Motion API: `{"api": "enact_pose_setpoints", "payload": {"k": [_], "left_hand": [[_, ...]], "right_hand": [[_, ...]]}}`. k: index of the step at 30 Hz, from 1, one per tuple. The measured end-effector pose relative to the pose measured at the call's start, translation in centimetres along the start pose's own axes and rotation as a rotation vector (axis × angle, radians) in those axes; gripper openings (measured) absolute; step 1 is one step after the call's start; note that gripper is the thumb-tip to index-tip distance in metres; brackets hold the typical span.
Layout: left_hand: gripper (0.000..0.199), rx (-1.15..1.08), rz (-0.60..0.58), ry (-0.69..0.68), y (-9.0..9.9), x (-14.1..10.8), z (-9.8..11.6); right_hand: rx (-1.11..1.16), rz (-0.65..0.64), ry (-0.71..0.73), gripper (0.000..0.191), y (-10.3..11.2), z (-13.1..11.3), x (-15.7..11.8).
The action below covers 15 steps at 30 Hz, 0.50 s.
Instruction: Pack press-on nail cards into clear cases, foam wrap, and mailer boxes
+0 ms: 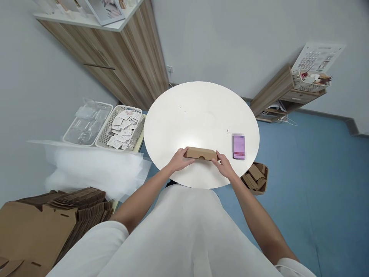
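Observation:
A small, long brown cardboard box [201,153] is held level over the near part of the round white table [201,104]. Its lid looks closed, with a half-round notch in the side facing me. My left hand [180,159] grips the box's left end, and my right hand [223,164] grips its right end. Whether the box rests on the table or is slightly lifted, I cannot tell. To the right of my right hand lies a phone [239,146], its screen blurred out in purple.
Left of the table stand a white basket of printed cards [135,132] and a bin of clear plastic packs [86,127]. Nearer are white translucent sheets [95,165] and stacked flat cardboard [37,231]. A carton of folded boxes [263,188] sits on the floor at right.

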<state>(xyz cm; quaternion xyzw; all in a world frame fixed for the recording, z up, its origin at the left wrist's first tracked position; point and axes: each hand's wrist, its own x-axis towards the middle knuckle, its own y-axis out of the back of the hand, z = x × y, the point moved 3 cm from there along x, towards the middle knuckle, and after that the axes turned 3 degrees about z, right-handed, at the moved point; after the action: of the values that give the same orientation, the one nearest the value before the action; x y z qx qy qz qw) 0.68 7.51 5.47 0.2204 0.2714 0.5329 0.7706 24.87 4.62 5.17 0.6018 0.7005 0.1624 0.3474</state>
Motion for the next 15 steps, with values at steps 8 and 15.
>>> {"api": "enact_pose_setpoints", "payload": {"k": [8, 15], "left_hand": [[0.031, 0.233, -0.095, 0.126, 0.3, 1.9, 1.3], [0.029, 0.287, -0.04, 0.134, 0.0, 1.2, 1.7]], "right_hand": [[-0.115, -0.022, -0.063, 0.051, 1.5, -2.5, 1.8], [-0.073, -0.043, -0.159, 0.052, 1.8, -2.8, 1.4]]}}
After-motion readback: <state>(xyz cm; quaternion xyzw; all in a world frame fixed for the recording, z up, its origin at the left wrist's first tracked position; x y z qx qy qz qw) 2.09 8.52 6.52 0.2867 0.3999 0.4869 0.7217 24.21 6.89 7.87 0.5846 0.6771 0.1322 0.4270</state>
